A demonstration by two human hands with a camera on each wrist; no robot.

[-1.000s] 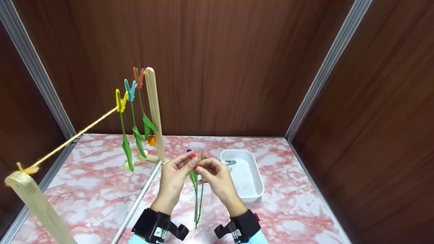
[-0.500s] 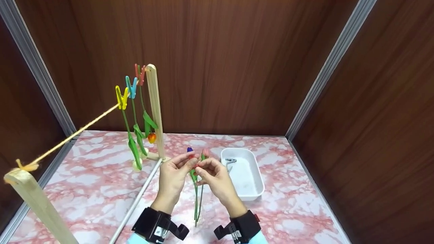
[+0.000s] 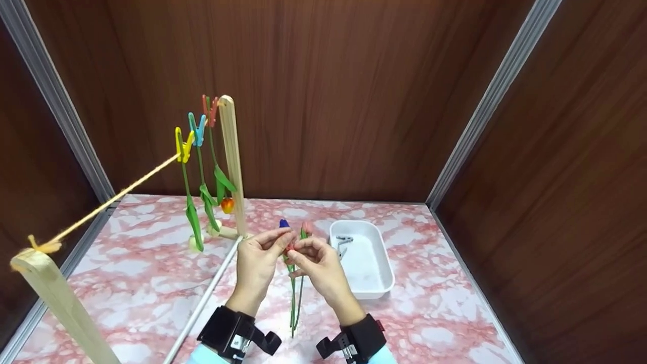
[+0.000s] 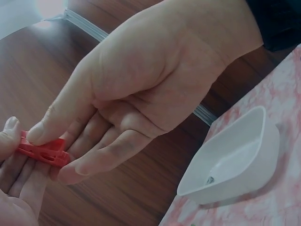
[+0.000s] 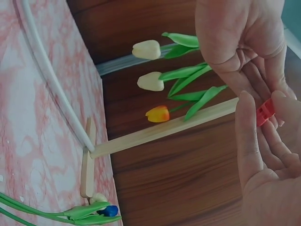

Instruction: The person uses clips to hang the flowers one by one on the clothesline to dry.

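Note:
Both hands meet above the table, pinching one red plastic clothespin [image 4: 47, 153] between thumbs and fingers. My left hand [image 3: 257, 260] comes in from the left, its thumb on one end of the clothespin in the left wrist view. My right hand [image 3: 323, 265] pinches the other end. In the head view fingers cover most of the clothespin. Below the hands, artificial tulips lie on the table, among them one with a blue bloom [image 3: 283, 223] and one with a pink bloom [image 3: 307, 227]; their stems point toward me.
At left a yellow cord [image 3: 121, 193] runs between wooden posts [image 3: 231, 162]. Yellow [image 3: 184, 146], blue [image 3: 197, 130] and red clothespins [image 3: 211, 110] hold upside-down tulips, one orange-yellow [image 3: 227, 206]. A white pipe [image 3: 202, 303] joins the stand's base. Right of the hands, a white tray [image 3: 388, 270] contains metallic clips [image 3: 344, 238].
The red clothespin has shifted slightly in the fingers and shows less in the head view. Both hands stay almost in place. The hanging tulip nearest me swings a little.

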